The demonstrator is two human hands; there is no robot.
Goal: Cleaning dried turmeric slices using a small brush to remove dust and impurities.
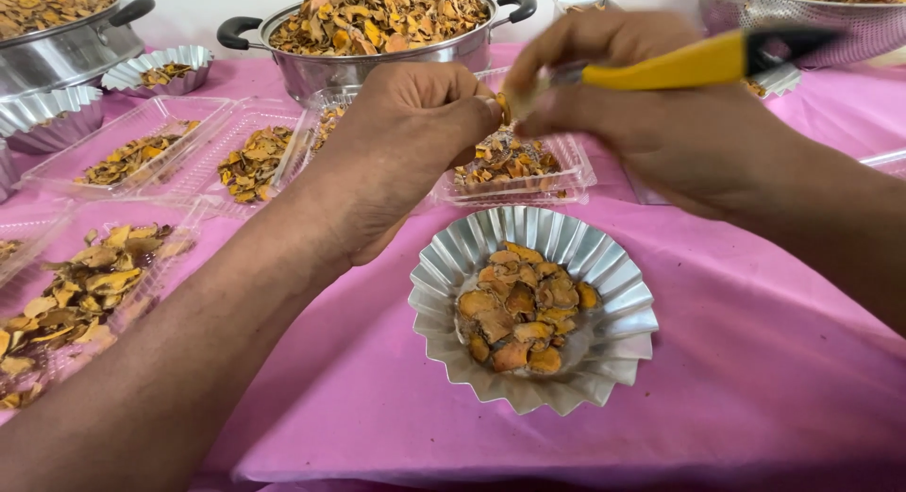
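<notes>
My left hand [411, 133] is closed around a small dried orange slice [503, 105], pinched at the fingertips over a clear plastic tray [566, 176] of dried slices. My right hand [642, 96] grips a knife with a yellow and black handle [698, 63], its blade end meeting the slice by my left fingers. In front of both hands, a fluted silver foil cup [613, 346] sits on the pink tablecloth [755, 379] and holds several dried orange-brown slices [521, 308].
A steel pot [321, 72] heaped with dried slices stands at the back centre, another pot [57, 53] at back left, a metal bowl [802, 16] at back right. Clear trays [142, 152] with slices and foil cups [170, 72] fill the left side.
</notes>
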